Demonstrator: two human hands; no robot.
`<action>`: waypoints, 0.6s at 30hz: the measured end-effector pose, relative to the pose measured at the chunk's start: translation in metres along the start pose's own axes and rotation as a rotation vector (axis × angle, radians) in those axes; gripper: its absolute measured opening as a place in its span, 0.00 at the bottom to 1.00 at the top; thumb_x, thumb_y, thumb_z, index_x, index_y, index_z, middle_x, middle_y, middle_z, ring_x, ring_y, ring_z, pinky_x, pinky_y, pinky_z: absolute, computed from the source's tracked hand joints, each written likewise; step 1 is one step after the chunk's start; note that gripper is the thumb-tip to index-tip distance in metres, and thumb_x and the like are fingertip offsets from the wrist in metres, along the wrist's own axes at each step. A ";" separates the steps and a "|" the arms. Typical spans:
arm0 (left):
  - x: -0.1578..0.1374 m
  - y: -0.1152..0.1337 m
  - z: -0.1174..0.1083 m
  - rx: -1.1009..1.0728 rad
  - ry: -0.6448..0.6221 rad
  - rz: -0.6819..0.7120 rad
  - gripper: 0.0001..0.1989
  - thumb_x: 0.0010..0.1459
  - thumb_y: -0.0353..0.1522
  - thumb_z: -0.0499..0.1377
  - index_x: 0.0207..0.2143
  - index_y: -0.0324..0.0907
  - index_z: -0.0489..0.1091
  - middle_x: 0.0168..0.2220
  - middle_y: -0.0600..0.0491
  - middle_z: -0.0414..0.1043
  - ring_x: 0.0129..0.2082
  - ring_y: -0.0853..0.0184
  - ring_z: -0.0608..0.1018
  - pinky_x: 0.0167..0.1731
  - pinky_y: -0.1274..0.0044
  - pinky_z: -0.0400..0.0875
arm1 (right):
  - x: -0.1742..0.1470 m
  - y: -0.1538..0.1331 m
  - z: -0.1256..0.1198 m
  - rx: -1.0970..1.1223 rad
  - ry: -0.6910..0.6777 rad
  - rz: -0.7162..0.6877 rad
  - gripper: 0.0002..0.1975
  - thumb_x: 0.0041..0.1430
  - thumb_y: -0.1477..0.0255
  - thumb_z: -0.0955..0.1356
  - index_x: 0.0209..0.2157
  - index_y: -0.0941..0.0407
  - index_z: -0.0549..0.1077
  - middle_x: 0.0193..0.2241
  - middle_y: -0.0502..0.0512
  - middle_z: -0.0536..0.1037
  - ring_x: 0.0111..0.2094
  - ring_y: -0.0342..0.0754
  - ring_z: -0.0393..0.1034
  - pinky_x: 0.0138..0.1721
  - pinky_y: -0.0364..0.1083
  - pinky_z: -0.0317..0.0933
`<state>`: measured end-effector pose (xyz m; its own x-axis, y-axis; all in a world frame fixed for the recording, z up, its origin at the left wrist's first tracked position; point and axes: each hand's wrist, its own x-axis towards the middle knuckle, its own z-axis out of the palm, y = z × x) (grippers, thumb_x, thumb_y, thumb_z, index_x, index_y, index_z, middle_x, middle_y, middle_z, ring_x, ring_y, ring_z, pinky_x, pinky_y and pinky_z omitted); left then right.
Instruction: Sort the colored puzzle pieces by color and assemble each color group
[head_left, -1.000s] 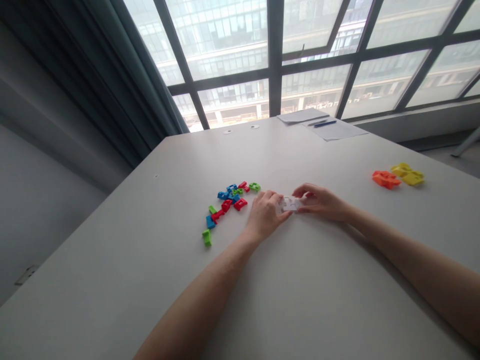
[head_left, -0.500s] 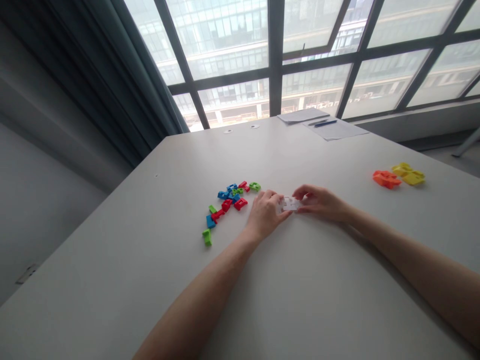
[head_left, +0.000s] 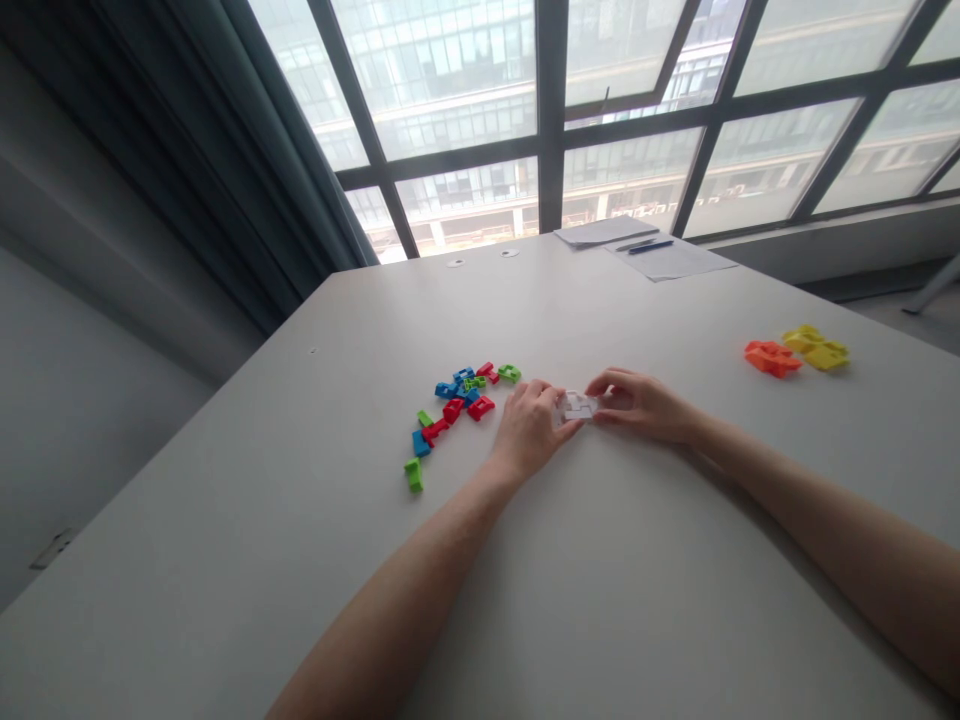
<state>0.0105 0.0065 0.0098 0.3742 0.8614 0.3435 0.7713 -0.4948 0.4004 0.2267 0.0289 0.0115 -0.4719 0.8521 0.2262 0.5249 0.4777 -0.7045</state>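
Observation:
Both of my hands meet at a small white plastic piece (head_left: 578, 405) with raised and notched parts, low over the white table. My left hand (head_left: 531, 418) is closed on its left side, the thumb along the near edge. From the right, my right hand (head_left: 636, 402) grips the other end between thumb and fingers. Whether the white piece is one part or several joined, I cannot tell. Just left of my left hand lie loose plastic blocks: red (head_left: 481, 408), blue (head_left: 446, 390) and green (head_left: 509, 373).
Orange blocks (head_left: 772, 358) and yellow blocks (head_left: 817, 347) form a group on the right. Paper sheets (head_left: 679, 262) with a blue pen (head_left: 650, 247) lie at the table's far edge (head_left: 420, 270), below the window. A lone green block (head_left: 414, 475) sits nearest on the left.
My right hand's fingers have shifted slightly on the white piece, and a bit more of its upper face shows. The left hand and the coloured blocks look unmoved.

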 end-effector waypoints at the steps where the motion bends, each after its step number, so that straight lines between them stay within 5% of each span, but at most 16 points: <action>1: 0.000 0.000 0.000 0.005 0.002 0.000 0.17 0.55 0.39 0.64 0.46 0.42 0.71 0.44 0.49 0.71 0.48 0.58 0.70 0.50 0.68 0.67 | 0.000 -0.001 0.000 -0.017 0.005 -0.012 0.13 0.53 0.63 0.69 0.37 0.55 0.73 0.36 0.55 0.75 0.32 0.48 0.69 0.36 0.48 0.65; 18: 0.000 0.000 0.000 0.025 -0.009 -0.013 0.18 0.55 0.39 0.65 0.46 0.42 0.71 0.45 0.49 0.71 0.49 0.57 0.70 0.50 0.67 0.67 | -0.001 -0.002 0.002 -0.026 0.062 -0.062 0.11 0.53 0.62 0.70 0.37 0.53 0.73 0.36 0.55 0.75 0.34 0.48 0.68 0.36 0.47 0.64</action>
<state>0.0108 0.0061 0.0097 0.3689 0.8688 0.3303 0.7887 -0.4806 0.3833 0.2246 0.0271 0.0116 -0.4596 0.8319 0.3111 0.5145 0.5349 -0.6702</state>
